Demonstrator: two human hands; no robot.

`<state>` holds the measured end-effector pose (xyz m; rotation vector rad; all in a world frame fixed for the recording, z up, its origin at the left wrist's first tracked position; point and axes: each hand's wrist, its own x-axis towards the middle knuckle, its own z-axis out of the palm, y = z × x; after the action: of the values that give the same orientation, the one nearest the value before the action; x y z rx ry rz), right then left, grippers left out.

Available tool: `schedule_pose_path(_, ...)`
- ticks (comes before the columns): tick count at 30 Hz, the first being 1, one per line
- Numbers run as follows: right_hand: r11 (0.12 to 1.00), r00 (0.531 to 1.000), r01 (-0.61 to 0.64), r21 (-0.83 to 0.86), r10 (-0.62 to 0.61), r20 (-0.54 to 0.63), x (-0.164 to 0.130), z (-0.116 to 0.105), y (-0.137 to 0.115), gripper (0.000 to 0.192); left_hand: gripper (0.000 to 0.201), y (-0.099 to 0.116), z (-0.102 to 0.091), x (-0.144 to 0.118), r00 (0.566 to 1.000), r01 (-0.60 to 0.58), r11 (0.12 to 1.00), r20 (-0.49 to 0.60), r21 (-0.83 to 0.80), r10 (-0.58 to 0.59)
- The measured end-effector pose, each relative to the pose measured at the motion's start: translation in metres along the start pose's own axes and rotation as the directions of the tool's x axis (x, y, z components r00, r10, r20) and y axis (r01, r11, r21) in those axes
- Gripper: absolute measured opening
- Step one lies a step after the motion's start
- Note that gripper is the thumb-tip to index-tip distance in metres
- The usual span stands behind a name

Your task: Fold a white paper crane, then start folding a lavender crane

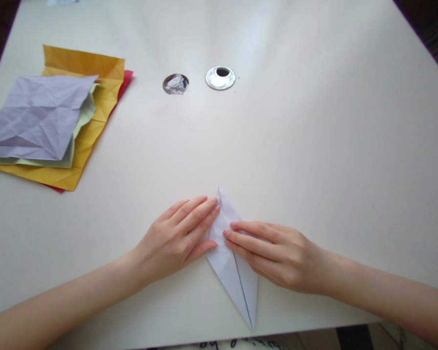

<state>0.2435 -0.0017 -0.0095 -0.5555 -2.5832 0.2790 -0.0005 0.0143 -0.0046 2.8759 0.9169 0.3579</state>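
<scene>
I have a white folded paper [229,274] in front of me, lying on the table close to its near edge, centre to slightly right. It is a long, slim, diamond-like shape slanting from a far tip on the left to a near tip on the right, with a dark seam running down its near half and another short line by the far tip.

On its left side I see the left hand [171,236] lying palm down, fingers straight and close together on the paper, thumb apart and nearer. From the right, the right hand [282,253] lays its fingertips on the paper's middle, fingers extended with narrow gaps; its thumb is hidden, so I can't tell whether it pinches anything.

Beyond them, on the white table [332,146], I make out a metal ring [212,78] with a dark opening and, to its left, a round hole showing crumpled shiny material [177,85]. At far left lies a pile of creased sheets: a lilac sheet [40,116] on top, then a pale green sheet [84,114], a yellow sheet [104,104] and a red sheet [125,81].
</scene>
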Motion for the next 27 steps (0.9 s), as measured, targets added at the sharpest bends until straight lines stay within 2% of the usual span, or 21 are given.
schedule_pose_path(6, 1.0, 1.0, -0.002, 0.019, 0.002, 0.008, 0.0, -0.001, 0.0, 0.019, 0.045, -0.001, -0.003, 0.003, 1.0, -0.024, 0.999, 0.018, 0.037, 0.023)
schedule_pose_path(13, 1.0, 1.0, -0.011, 0.025, 0.011, 0.001, 0.001, 0.0, 0.001, 0.018, 0.048, -0.008, -0.002, 0.006, 0.994, -0.063, 0.998, 0.089, 0.025, 0.06)
schedule_pose_path(20, 1.0, 1.0, 0.0, 0.018, -0.001, 0.011, 0.0, 0.001, 0.001, 0.019, 0.048, -0.009, -0.002, 0.006, 0.991, -0.097, 0.994, 0.095, 0.052, 0.092)
schedule_pose_path(27, 1.0, 1.0, -0.002, 0.01, 0.002, 0.004, 0.001, 0.0, 0.001, 0.019, 0.048, -0.014, -0.003, 0.008, 0.98, -0.16, 0.987, 0.12, 0.007, 0.158)
